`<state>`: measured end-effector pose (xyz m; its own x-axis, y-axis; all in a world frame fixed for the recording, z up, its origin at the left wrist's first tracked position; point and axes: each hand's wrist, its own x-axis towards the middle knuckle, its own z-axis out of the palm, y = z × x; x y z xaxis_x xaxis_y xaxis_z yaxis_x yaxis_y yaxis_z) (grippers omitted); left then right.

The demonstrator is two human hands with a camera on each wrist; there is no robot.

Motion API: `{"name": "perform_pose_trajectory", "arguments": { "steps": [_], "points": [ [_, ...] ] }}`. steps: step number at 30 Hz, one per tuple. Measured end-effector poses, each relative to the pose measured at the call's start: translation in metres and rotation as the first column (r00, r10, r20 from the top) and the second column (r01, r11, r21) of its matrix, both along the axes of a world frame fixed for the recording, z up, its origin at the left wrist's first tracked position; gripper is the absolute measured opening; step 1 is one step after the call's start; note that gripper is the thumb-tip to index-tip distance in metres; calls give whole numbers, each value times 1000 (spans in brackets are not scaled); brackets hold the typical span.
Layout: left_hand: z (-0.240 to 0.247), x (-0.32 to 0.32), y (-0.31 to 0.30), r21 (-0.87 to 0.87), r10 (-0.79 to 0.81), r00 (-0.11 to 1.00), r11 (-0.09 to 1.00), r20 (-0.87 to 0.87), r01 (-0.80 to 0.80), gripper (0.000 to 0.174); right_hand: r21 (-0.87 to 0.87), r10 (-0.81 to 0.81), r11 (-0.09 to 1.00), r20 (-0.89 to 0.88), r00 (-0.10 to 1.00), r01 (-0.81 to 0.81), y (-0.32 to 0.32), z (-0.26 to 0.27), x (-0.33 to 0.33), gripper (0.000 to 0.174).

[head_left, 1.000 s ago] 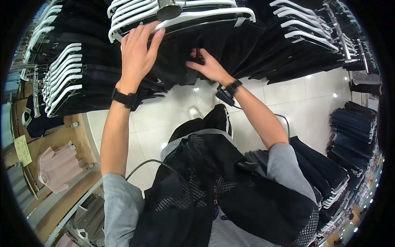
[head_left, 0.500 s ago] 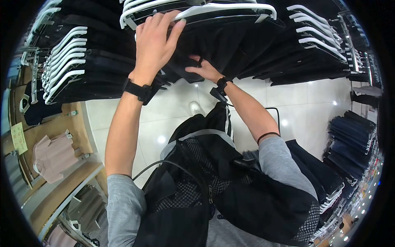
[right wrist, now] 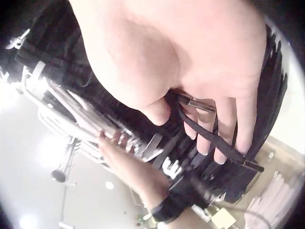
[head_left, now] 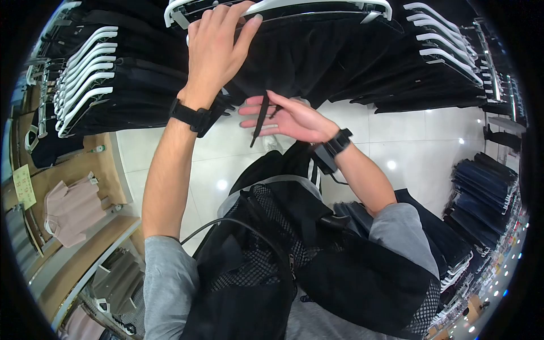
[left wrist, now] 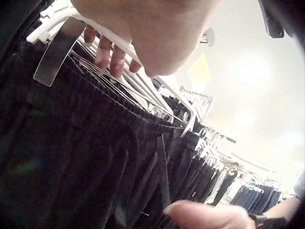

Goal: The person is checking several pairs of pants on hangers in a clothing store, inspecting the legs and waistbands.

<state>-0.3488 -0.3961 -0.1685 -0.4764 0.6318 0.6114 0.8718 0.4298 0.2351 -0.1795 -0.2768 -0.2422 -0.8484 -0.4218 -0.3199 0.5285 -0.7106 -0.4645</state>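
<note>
In the head view my left hand (head_left: 216,56) is at the top, its fingers over a white hanger (head_left: 317,7) that carries black trousers (head_left: 306,54). The left wrist view shows those fingers curled round the hanger bar (left wrist: 112,37) above a gathered elastic waistband. Below, my right hand (head_left: 303,122) is held palm up with the fingers spread out. A black drawstring (head_left: 261,120) lies across them; in the right wrist view the cord (right wrist: 214,137) crosses the fingers, and one dark tip (right wrist: 198,103) lies by the thumb.
More black garments on white hangers flank both sides, at left (head_left: 90,73) and right (head_left: 442,54). A shelf at lower left has a pink top (head_left: 73,212). Dark trousers (head_left: 481,181) hang at the right. Pale floor tiles (head_left: 408,136) lie below. The left wrist view shows a distant person (left wrist: 226,183).
My right hand has drawn down and away from the trousers, turning palm up with the drawstring across its fingers. My left hand has stayed on the hanger, while the head view has shifted slightly.
</note>
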Motion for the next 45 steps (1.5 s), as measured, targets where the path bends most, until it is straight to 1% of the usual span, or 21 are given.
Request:
{"name": "perform_pose_trajectory", "arguments": {
  "steps": [6,12,15,17,19,21,23,26,27,29,31,33,35,37,39,40,41,42,43,44,45],
  "points": [
    [-3,1,1,-25,22,999,999,-26,-23,33,-160,-55,985,13,998,56,-8,61,30,65],
    [-3,5,-1,-39,12,998,999,-57,-14,39,-211,-112,972,-13,994,107,-15,74,43,70],
    [-3,6,-1,-59,25,998,998,-62,-29,41,-201,-75,977,-41,996,65,-26,62,45,69],
    [-4,7,1,-56,44,997,997,-61,-47,41,-60,176,982,-40,984,-178,-35,45,43,68],
    [-6,4,1,-42,30,996,999,-79,-34,42,-40,147,988,22,989,-146,-37,54,43,67],
    [-7,4,0,-30,28,995,999,-96,-31,42,-192,169,963,-123,978,-190,-29,70,45,66],
    [-4,5,-1,-68,38,998,997,-51,-42,42,-233,98,962,-180,979,-140,-32,71,50,65],
    [-8,3,2,-52,53,995,997,-88,-58,42,30,20,999,-152,988,-16,-37,30,49,60],
    [-9,2,3,-48,51,995,997,-86,-55,42,34,19,999,-150,989,-14,-36,30,44,60],
    [-11,1,2,-9,38,992,999,-124,-40,42,-26,-33,999,-186,982,28,-34,33,38,57],
    [-9,5,2,-18,48,994,999,-103,-50,41,-27,0,1000,-197,980,-5,-34,46,38,55],
    [-8,6,3,-19,51,995,998,-88,-53,41,-256,-17,966,-218,976,-40,-38,53,42,56],
    [-8,8,3,-45,75,995,996,-71,-78,40,-260,-45,966,-188,981,-5,-43,42,40,58],
    [-7,9,4,-40,68,997,997,-44,-70,40,-248,-68,966,42,997,76,-48,27,33,59],
    [-9,6,3,-8,47,997,999,-68,-48,40,-216,-28,976,20,999,32,-51,18,31,61],
    [-10,6,2,-17,55,996,998,-75,-56,40,-463,10,881,-186,983,-97,-52,10,31,61],
    [-11,6,2,-18,56,996,998,-74,-57,40,-647,-9,716,-384,923,-262,-53,4,32,62],
    [-13,5,1,-37,66,996,997,-66,-68,40,-717,-42,614,-448,893,-330,-54,8,31,64],
    [-13,2,0,-56,77,995,995,-62,-80,40,-716,-41,612,-453,890,-336,-52,13,28,64],
    [-14,1,-1,-59,77,995,995,-65,-81,40,-520,27,832,-307,951,-191,-49,19,27,64],
    [-14,0,0,-57,75,995,995,-71,-79,40,-245,37,967,-137,990,-71,-47,23,27,65]
  ]
}}
